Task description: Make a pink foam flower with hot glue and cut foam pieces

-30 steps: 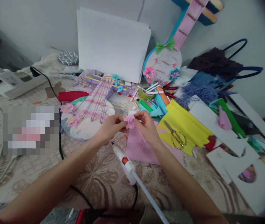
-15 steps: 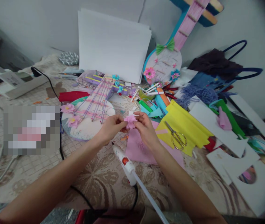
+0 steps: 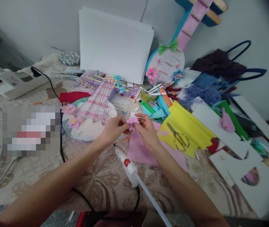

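Observation:
A small pink paper flower (image 3: pixel 132 122) is pinched between both hands above the table. My left hand (image 3: pixel 115 127) grips its left petals with thumb and fingers; my right hand (image 3: pixel 146 129) holds its right side. Below the hands lies a sheet of pink crepe paper (image 3: pixel 158 154). A white glue gun (image 3: pixel 126 162), with a long clear glue stick in its back, rests on the cloth between my forearms. To the left, a round-bodied craft instrument (image 3: pixel 89 126) carries purple strings and two pink flowers (image 3: pixel 74 122).
Gold-handled scissors (image 3: pixel 180 140) lie on yellow crepe paper (image 3: pixel 191 126) at right. A black cord (image 3: pixel 62 135) crosses the cloth at left. A second decorated instrument (image 3: pixel 166 67) leans by white boards (image 3: pixel 115 44). Cut white card (image 3: pixel 238 176) lies at far right.
The pink flower has turned slightly and its petals look more bunched between my fingers. Both hands stay in nearly the same place.

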Motion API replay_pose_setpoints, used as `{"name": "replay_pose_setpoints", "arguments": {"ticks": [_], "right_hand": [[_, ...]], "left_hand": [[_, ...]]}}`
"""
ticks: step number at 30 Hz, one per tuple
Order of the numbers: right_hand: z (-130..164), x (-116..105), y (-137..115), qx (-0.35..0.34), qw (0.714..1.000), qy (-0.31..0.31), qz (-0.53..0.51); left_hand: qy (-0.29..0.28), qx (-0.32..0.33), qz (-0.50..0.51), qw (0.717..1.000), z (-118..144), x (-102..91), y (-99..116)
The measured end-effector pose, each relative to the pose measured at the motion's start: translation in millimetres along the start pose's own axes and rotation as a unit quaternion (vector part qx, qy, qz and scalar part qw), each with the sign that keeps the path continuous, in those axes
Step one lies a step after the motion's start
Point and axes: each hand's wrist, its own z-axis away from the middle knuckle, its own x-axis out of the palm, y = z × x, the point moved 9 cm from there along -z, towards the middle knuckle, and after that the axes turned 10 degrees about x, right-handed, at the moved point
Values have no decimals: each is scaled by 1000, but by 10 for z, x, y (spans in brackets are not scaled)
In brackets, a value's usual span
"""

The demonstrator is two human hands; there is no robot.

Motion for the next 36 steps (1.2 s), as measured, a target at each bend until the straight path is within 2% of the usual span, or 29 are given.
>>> {"name": "replay_pose_setpoints", "arguments": {"ticks": [5, 8, 11, 14, 21, 24, 36], "right_hand": [[24, 55, 15, 12, 997, -48, -53], [42, 28, 52, 26, 996, -40, -78], [47, -17, 79, 34, 997, -16, -62], [38, -51, 59, 26, 999, -8, -31], [28, -29, -42, 5, 996, -63, 67], [43, -1, -72, -2, 995, -76, 64], [82, 38, -15, 17, 998, -53, 34]], "left_hand": [[4, 8, 8, 1000, -2, -3, 5], [13, 7, 11, 1000, -6, -15, 4], [3, -3, 6, 1000, -2, -1, -11], [-34, -9, -19, 999, 10, 35, -9], [-75, 55, -101, 991, -3, 1, 165], [-73, 41, -111, 990, -5, -15, 170], [-57, 9, -78, 995, 12, 19, 50]]}}
